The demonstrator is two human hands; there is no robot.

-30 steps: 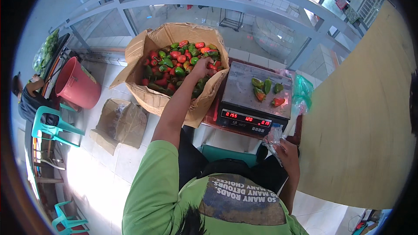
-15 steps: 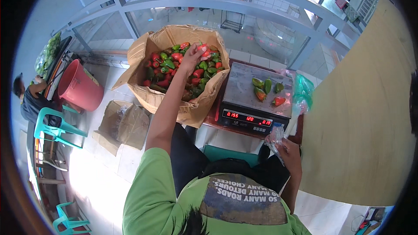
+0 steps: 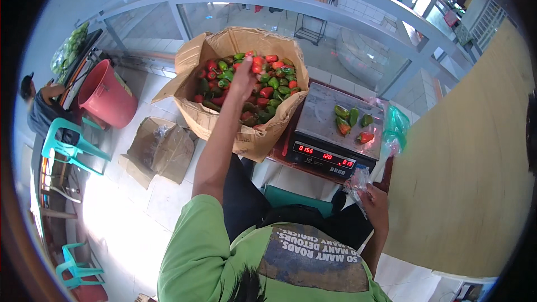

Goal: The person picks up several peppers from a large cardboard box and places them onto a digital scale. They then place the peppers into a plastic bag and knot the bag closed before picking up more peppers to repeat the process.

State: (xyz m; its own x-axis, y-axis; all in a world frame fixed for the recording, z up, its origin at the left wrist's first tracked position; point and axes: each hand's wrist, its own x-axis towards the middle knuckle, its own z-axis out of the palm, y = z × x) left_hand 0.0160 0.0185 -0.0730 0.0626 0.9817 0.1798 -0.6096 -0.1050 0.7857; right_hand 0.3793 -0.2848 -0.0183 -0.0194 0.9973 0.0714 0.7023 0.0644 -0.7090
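Observation:
My left hand (image 3: 244,81) reaches into a large open cardboard box (image 3: 215,128) full of red and green peppers (image 3: 265,92). Its fingertips are mostly hidden behind the hand, beside a bright red pepper (image 3: 257,68); whether they grip it does not show. My right hand (image 3: 376,204), low beside the scale's front corner, is closed on a crumpled clear plastic bag (image 3: 358,184). Several peppers, mostly green (image 3: 353,116) with one red (image 3: 365,137), rest on the metal plate of a black digital scale (image 3: 319,112), whose red display is lit.
A green plastic bag (image 3: 396,126) lies right of the scale, near a wooden panel (image 3: 458,173). Left of the big box stand a smaller open carton (image 3: 159,154), a red bin (image 3: 109,95) and a teal chair (image 3: 70,142). A person (image 3: 47,106) is at far left. Railing (image 3: 313,3) runs behind.
My left hand has shifted leftward within the box, away from the red peppers at its fingertips before. My right hand still holds the plastic bag. The whole view has shifted slightly.

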